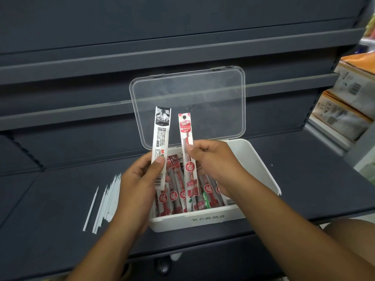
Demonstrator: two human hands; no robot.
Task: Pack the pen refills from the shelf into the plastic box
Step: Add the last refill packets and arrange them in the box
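Standing open on the dark shelf [60,199], the plastic box [261,165] holds rows of red refill packets [174,197] under its raised clear lid [203,94]. Above it, the left hand [140,179] pinches a black-and-white refill packet [161,134], and the right hand [215,159] pinches a single red packet [187,142]. Left of the box lie loose white refills [109,197]; cartons [349,110] are stacked at far right.

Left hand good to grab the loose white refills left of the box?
Probably not yet: the left hand grips a black-and-white packet. The white refills lie uncovered on the shelf just beside it, so the way looks free once it lets go.
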